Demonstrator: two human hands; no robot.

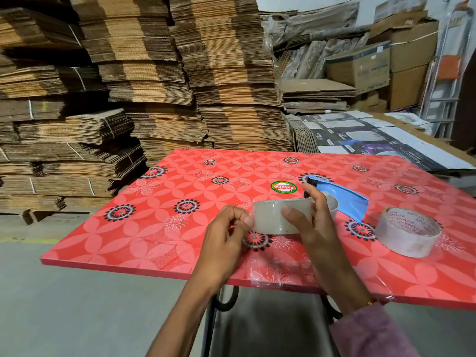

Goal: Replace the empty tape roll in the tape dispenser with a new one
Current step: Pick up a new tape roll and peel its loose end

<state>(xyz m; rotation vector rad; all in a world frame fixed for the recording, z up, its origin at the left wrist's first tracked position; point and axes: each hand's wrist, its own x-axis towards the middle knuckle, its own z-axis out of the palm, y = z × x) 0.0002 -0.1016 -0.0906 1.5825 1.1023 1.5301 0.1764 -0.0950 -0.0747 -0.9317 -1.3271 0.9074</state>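
Note:
A roll of clear tape (273, 217) is held above the red flowered table (159, 228), mounted in or against the blue tape dispenser (347, 199). My right hand (311, 222) grips the roll, thumb on its outer face and fingers over the top. My left hand (226, 228) pinches the roll's left edge, apparently at the loose tape end. A strip of clear tape (270, 274) hangs down below the hands over the table's near edge. A second, thinner tape roll (408, 231) lies flat on the table to the right.
Tall stacks of flattened cardboard (154, 73) rise behind and to the left of the table. Printed flat cartons (360, 137) and boxes (386, 65) stand at the back right. Grey floor (77, 305) lies to the left and below the table edge.

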